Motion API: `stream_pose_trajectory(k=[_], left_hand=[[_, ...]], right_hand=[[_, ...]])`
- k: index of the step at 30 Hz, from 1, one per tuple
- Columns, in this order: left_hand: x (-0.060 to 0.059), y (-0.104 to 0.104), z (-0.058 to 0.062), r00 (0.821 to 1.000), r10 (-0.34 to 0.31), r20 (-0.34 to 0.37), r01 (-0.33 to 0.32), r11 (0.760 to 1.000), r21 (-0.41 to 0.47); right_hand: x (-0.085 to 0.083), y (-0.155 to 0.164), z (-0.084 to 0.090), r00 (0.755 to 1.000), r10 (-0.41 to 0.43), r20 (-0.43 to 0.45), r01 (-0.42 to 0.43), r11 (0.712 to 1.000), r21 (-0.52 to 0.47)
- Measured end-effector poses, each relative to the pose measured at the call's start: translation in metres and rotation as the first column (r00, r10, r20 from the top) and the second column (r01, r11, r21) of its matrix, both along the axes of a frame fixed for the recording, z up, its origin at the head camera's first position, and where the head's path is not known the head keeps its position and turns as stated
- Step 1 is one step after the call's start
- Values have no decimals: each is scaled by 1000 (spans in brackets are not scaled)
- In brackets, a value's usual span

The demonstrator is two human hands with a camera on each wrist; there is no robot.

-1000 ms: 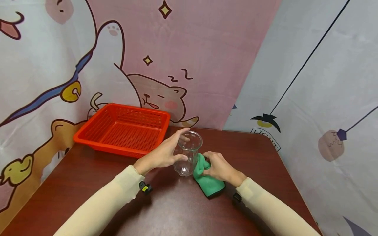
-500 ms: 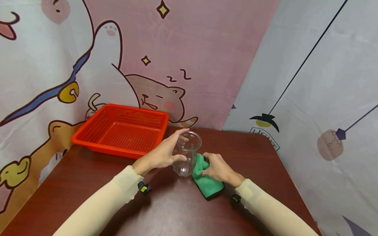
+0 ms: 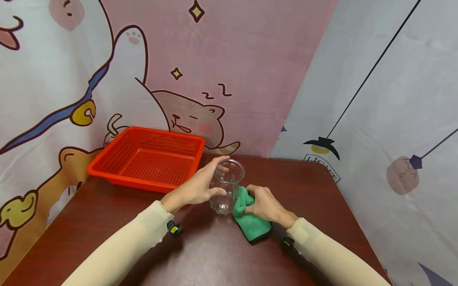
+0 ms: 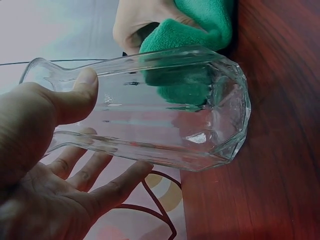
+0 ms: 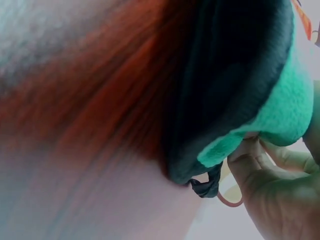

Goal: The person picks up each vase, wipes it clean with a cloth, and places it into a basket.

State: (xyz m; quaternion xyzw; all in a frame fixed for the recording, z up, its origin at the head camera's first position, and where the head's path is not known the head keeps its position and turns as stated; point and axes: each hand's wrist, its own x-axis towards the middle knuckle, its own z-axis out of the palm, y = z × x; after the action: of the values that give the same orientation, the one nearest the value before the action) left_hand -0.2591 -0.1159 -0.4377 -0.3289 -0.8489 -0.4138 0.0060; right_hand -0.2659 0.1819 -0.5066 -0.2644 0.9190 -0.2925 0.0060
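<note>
Head view. Held a clear glass jar (image 3: 226, 188) upright on the brown table (image 3: 214, 254) with the left hand (image 3: 195, 190), thumb on the near side, fingers curled round the far side just under the rim. Gripped a green cloth (image 3: 252, 226) in the right hand (image 3: 264, 204), bunching its upper end against the jar's right side and leaving the lower end flat on the table. Kept both well apart from the red basket (image 3: 107, 171) at the table's far left. Judged as the wiping step, at the jar's outer wall only. For a next move, probably called for a firm left-hand hold and a turn of the jar to bring unwiped wall to the cloth.

Left wrist view. Clasped the jar (image 4: 190, 125) between thumb and spread fingers of the left hand (image 4: 45, 165), base on the table (image 4: 280, 150). Pressed the cloth (image 4: 195, 30) to the far wall, green showing through the glass, with the right hand (image 4: 140, 20) behind it. Looked smooth, faceted toward a thick base, flared at the lip, empty and likely slippery.

Right wrist view. Pinched a fold of the cloth (image 5: 285, 110), green above and dark beneath, in the fingers (image 5: 270, 200). Showed the table (image 5: 100, 100) only as a blur, and no jar.
</note>
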Motion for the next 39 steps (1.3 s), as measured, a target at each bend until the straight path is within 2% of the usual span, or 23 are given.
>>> stream_pose_trajectory(k=[7,20,34,39], left_hand=[[1,0,0,1000,-4,-5,4,1000,2],[-1,1,-1,1000,-4,-26,5,1000,26],[-2,-1,0,999,-20,-32,21,1000,18],[-2,-2,1,999,-17,-28,18,1000,11]], right_hand=[[1,-1,2,1000,-14,-15,13,1000,-19],[7,-5,15,998,-55,-40,47,986,-162],[6,-11,34,994,-72,-82,44,953,-300],[5,-15,41,992,-81,-95,42,932,-359]])
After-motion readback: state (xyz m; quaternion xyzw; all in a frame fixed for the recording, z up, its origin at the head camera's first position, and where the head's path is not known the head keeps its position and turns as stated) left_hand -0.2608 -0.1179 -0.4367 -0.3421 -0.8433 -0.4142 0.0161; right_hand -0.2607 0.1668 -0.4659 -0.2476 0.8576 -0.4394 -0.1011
